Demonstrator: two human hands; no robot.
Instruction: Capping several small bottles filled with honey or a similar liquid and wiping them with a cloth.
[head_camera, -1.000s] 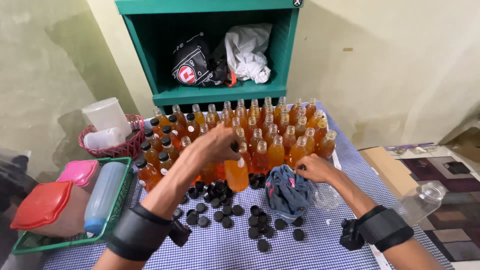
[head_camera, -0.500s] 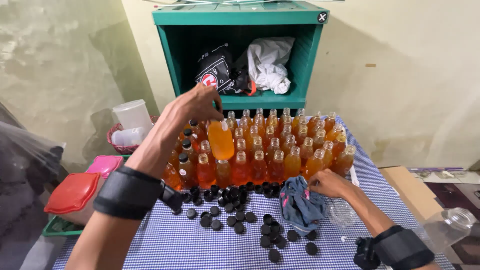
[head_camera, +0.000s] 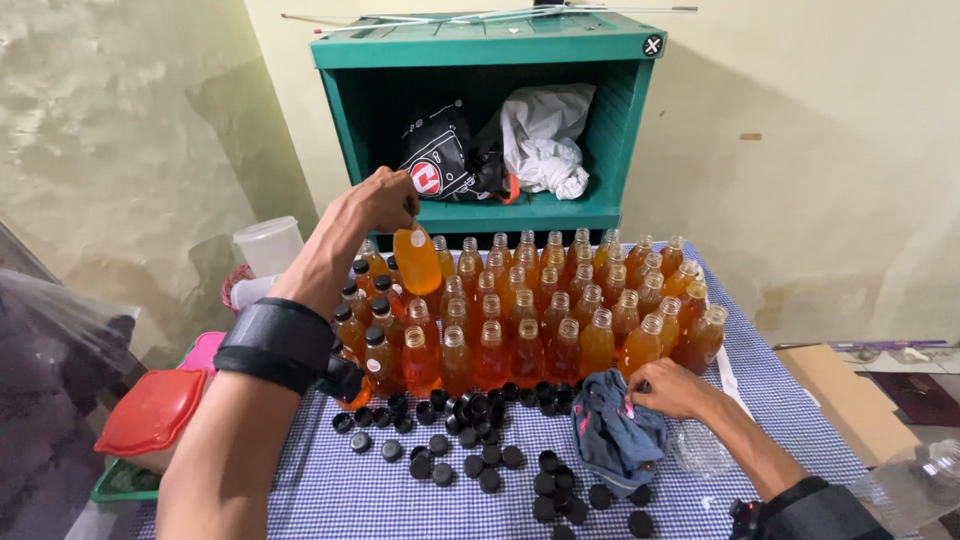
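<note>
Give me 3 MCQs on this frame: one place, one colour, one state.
1. Where is the bottle held by the left hand?
A. Lifted above the back-left rows of bottles
B. Lying on the checked cloth
C. Inside the green shelf

2. What colour are the loose caps on the table?
A. Red
B. Black
C. White

3. What is the right hand doing?
A. Hanging free in the air
B. Holding a cap over a bottle
C. Resting on a blue rag

Answers:
1. A: the left hand grips the orange bottle by its top, clear of the bottles below.
2. B: the caps scattered on the blue checked tablecloth are all black.
3. C: the right hand lies on the crumpled blue rag.
</note>
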